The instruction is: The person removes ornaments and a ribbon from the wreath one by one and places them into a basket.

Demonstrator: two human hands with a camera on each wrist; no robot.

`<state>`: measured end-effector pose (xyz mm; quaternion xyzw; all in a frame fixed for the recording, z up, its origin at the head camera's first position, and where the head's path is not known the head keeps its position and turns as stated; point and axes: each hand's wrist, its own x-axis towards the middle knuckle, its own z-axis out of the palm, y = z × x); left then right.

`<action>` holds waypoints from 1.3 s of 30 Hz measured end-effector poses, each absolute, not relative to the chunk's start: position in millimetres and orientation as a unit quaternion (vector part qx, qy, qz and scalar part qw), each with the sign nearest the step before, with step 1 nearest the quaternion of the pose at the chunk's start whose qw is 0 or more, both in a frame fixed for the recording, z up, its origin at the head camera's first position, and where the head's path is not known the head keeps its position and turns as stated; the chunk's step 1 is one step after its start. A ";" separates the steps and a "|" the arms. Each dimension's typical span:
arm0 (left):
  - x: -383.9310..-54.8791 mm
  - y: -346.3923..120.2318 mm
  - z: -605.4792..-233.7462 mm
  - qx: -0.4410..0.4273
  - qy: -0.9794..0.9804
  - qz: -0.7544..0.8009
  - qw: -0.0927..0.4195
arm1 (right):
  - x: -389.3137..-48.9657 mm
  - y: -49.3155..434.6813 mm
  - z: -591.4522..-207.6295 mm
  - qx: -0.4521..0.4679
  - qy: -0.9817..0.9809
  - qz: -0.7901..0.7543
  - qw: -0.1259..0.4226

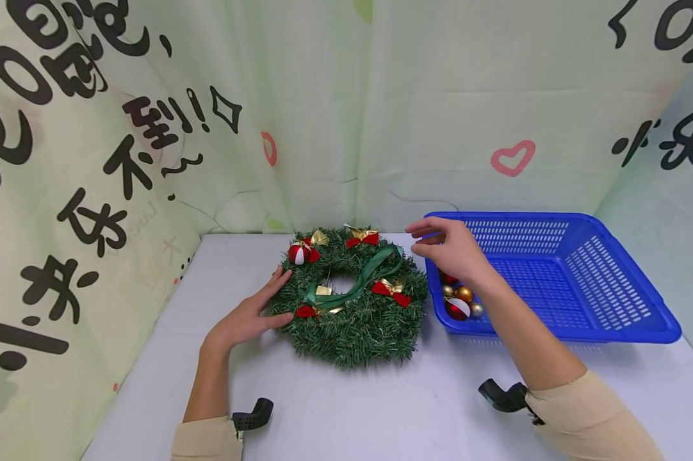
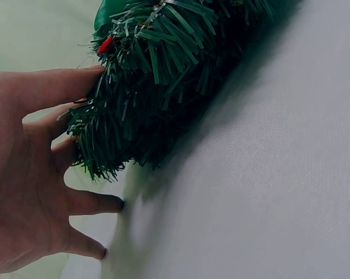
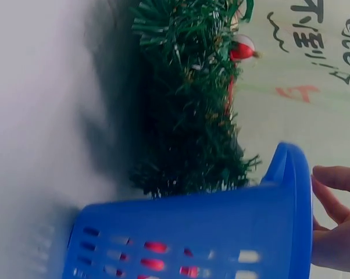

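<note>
A green Christmas wreath (image 1: pixel 352 339) lies on the table, with red-and-gold bows, a red-and-white bauble (image 1: pixel 303 252) at its upper left and a green ribbon (image 1: pixel 360 282) across its middle. My left hand (image 1: pixel 253 317) touches the wreath's left edge with fingers spread. In the left wrist view, the thumb (image 2: pixel 61 87) meets the needles. Over the left rim of a blue basket (image 1: pixel 554 333) is my right hand (image 1: pixel 453 248), its fingers loosely bent toward the wreath and nothing visible between them. Part of the basket's left corner is hidden below that hand.
Several small baubles (image 1: pixel 464 294), red, white and gold, lie in the basket's left end. The basket stands right of the wreath. A printed curtain (image 1: pixel 381 128) hangs behind the white table (image 1: pixel 381 416) and along its sides.
</note>
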<state>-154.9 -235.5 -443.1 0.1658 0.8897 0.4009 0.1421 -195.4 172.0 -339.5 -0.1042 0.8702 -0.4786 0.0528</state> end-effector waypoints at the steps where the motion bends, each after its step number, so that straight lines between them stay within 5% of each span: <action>1: -155.0 -235.5 -443.2 0.166 0.890 0.401 0.142 | -195.7 169.3 -339.4 -0.106 0.868 -0.481 0.056; 39: -155.9 -236.3 -444.1 0.170 0.886 0.404 0.148 | -228.2 86.1 -341.7 -0.133 0.848 -0.492 0.142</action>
